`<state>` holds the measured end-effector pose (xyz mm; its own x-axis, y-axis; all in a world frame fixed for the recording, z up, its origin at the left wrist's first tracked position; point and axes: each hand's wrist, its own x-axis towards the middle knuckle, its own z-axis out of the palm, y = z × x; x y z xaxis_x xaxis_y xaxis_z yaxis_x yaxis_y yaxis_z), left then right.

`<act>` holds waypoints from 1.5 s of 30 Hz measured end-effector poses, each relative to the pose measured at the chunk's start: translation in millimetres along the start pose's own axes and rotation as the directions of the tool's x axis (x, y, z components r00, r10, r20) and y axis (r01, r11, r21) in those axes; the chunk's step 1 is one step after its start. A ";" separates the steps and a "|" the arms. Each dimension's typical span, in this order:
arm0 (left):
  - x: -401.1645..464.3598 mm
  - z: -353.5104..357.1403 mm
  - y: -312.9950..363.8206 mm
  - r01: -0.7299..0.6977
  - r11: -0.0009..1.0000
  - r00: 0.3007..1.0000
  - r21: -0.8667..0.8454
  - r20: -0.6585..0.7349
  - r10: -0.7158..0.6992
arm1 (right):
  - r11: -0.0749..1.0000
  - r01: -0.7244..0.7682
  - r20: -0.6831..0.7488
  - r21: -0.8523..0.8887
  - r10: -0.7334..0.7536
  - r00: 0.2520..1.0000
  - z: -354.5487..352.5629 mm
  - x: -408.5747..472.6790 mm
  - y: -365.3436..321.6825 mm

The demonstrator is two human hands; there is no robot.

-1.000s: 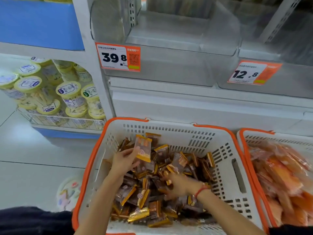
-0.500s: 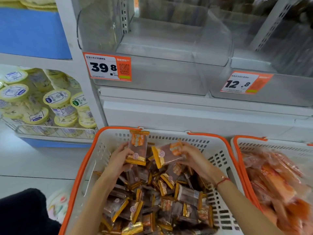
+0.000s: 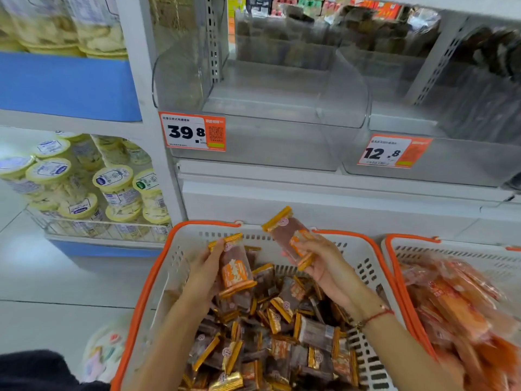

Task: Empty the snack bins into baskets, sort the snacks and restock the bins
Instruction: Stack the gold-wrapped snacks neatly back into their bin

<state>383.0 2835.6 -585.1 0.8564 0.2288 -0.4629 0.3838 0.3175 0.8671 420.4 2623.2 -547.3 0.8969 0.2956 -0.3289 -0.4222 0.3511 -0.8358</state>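
Note:
A white basket with an orange rim [image 3: 158, 273] holds several brown snack packets with gold ends [image 3: 284, 328]. My left hand [image 3: 204, 273] grips one such packet [image 3: 235, 268] upright above the heap. My right hand [image 3: 324, 262] holds another packet [image 3: 287, 234], raised over the basket's far rim and tilted. A second basket [image 3: 406, 241] at the right is filled with orange packets [image 3: 456, 309]. Above stand two clear bins: one tagged 39.8 [image 3: 282, 108] and one tagged 12.8 [image 3: 465, 153], both with nothing inside.
The white shelf front [image 3: 324, 198] runs just behind the baskets. At the left, a lower shelf carries several yellow-lidded tubs [image 3: 112, 190] behind a wire rail. A blue shelf panel [image 3: 67, 86] sits above them. White floor tiles [image 3: 56, 283] lie at the left.
Both hands have lifted out of the heap, each with a packet. The right hand's packet has risen past the basket's far rim toward the shelf. The view has tilted upward.

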 end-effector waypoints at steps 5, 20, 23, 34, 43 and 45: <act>3.2 10.1 -19.7 0.089 0.988 0.996 -0.125 -0.015 -0.091 | 0.956 0.023 -0.072 -0.292 -0.046 0.996 27.0 -1.7 40.4; 14.9 -46.2 -31.1 0.123 0.723 0.984 -0.680 -0.010 -0.178 | 0.716 -0.231 -0.452 -0.658 -0.131 0.882 10.2 122.6 154.6; 18.9 -49.5 -31.1 0.155 0.761 0.983 -0.631 0.020 -0.183 | 0.706 -0.206 -0.466 -0.677 -0.195 0.863 23.4 133.7 159.6; 17.3 -27.4 -17.4 0.117 0.983 0.991 -0.141 -0.042 -0.124 | 0.844 0.109 -0.241 -0.526 -0.271 0.932 12.5 44.8 72.5; -10.7 2.4 7.7 0.080 0.983 0.970 -0.165 0.241 -0.038 | 0.653 0.253 0.254 -0.714 -0.095 0.962 39.3 -14.7 33.4; -14.7 5.1 7.9 0.090 0.983 0.963 -0.160 0.265 -0.045 | 0.694 0.228 0.120 -0.683 -0.201 0.972 40.1 -17.5 28.6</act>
<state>375.2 2830.1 -570.5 0.8992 -0.0380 -0.4358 0.3989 0.4799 0.7814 387.4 2663.7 -547.8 0.9412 0.3231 -0.0989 0.0013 -0.2962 -0.9551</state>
